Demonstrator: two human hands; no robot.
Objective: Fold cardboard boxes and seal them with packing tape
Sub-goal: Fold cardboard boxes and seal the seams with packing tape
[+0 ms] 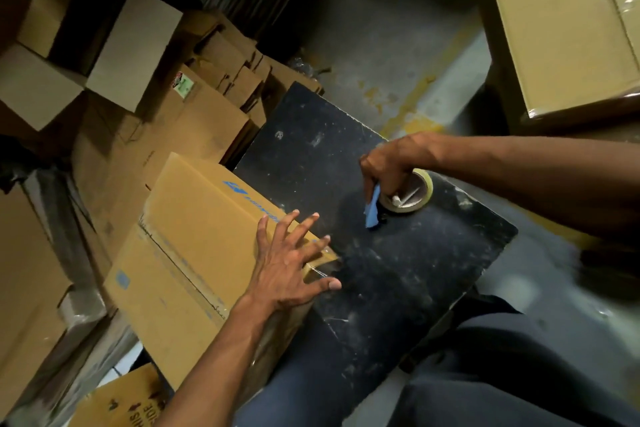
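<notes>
Dark blue trousers (519, 374) of the seated person fill the lower right, and a black board (398, 270) rests across the lap as the bench. Its surface is flat, matt, scuffed and flecked with pale dust and scratches.

Left hand (294, 267): fingers straight and spread, palm pressed flat on the near corner of a closed cardboard box (194, 236). This box lies against the bench's left edge, overhanging it to the left. Plain tan corrugated card, blue printing on the top face, clear glossy tape visible over the corner beneath the fingers.

Right hand (391, 163): curled over a roll of packing tape (412, 194) standing flat near the bench's far right edge, fingers hooked into the core. Roll is round, pale yellowish, with a brown cardboard core. A small blue cutter (372, 210) projects from the same grip, touching the roll's left side.

Flattened and open brown boxes (104, 45) are stacked at left. A sealed box (561, 28), film glossy, sits at upper right on grey concrete floor (398, 45).
</notes>
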